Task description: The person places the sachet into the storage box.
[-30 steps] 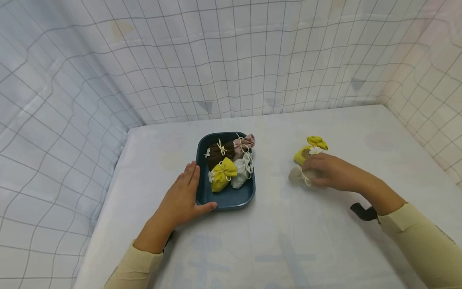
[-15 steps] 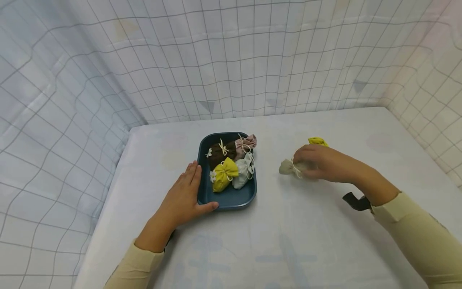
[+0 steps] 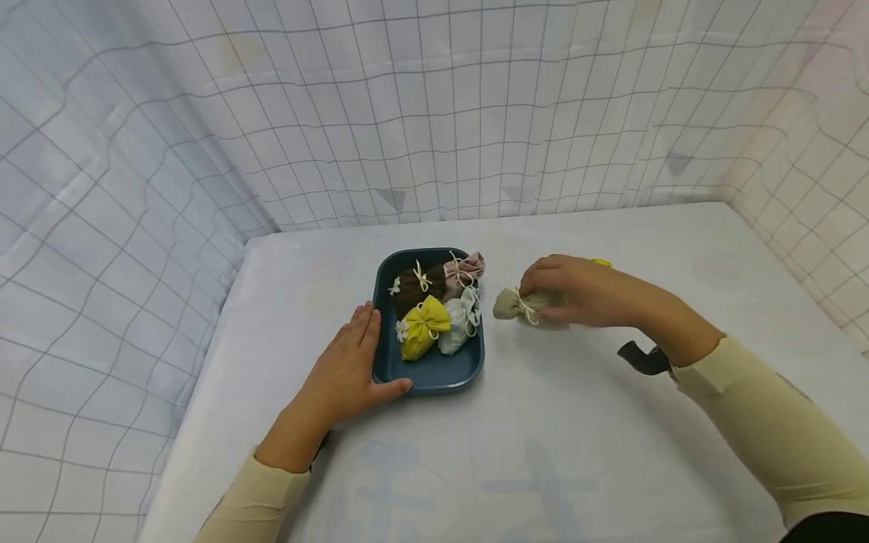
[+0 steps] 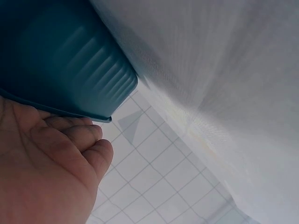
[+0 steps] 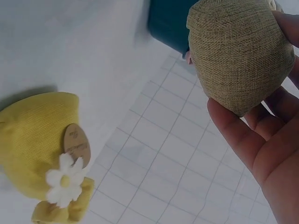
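My right hand (image 3: 587,292) grips a beige cloth pouch (image 5: 240,56) tied with a pale cord, held a little right of the dark teal tray (image 3: 434,381). With fingers straight, my left hand (image 3: 342,373) rests along the tray's left rim, its thumb at the near corner. In the left wrist view its fingers touch the rim of the tray (image 4: 70,60) from outside. Inside the tray lie a brown pouch (image 3: 410,290), a pink pouch (image 3: 465,270), a yellow pouch (image 3: 417,341) and a whitish pouch (image 3: 453,332).
Another yellow pouch (image 5: 37,140), with a white flower and a brown tag, lies on the white-covered table (image 3: 543,437) behind my right hand, mostly hidden in the head view. A white grid-patterned curtain (image 3: 448,113) surrounds the back and sides.
My right hand has lifted the beige pouch and carried it left toward the tray, away from the yellow pouch. The left hand stays at the tray's rim.
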Demonstrator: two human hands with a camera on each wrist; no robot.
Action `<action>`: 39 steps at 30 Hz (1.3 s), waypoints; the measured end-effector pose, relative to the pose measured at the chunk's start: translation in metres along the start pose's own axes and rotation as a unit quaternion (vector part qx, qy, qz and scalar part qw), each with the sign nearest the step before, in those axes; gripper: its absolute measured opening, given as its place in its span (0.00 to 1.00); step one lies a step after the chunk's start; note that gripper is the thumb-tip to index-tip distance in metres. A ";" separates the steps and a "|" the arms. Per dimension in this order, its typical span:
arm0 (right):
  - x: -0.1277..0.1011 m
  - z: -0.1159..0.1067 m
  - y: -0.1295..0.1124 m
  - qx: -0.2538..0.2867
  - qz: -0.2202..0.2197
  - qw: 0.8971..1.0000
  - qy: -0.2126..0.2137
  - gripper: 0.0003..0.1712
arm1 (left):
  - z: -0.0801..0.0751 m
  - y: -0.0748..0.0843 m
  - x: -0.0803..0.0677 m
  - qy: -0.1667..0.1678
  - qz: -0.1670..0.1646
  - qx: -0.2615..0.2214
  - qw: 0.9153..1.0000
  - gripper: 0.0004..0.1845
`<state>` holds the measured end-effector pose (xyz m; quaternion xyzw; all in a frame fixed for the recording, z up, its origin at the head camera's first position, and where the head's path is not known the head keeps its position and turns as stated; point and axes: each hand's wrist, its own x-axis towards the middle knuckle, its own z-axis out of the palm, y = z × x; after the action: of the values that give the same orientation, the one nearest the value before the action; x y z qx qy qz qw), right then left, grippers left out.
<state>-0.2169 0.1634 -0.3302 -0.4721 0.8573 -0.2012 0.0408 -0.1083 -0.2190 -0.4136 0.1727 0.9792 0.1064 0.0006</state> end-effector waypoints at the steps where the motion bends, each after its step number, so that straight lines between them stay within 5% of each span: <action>1: 0.003 -0.001 -0.002 0.004 -0.004 1.000 -0.002 0.14 | 0.000 0.000 0.000 0.000 0.000 0.000 1.000 0.65; 26: 0.050 0.006 -0.039 0.039 -0.053 0.998 -0.017 0.17 | 0.000 0.001 0.000 -0.002 -0.003 0.000 1.000 0.66; 39: 0.062 0.026 -0.042 0.078 -0.094 0.993 0.006 0.17 | 0.001 0.000 0.000 0.004 -0.004 -0.001 1.000 0.66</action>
<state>-0.2110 0.0842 -0.3305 -0.5445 0.7914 -0.2728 0.0534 -0.1086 -0.2188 -0.4147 0.1685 0.9798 0.1079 -0.0027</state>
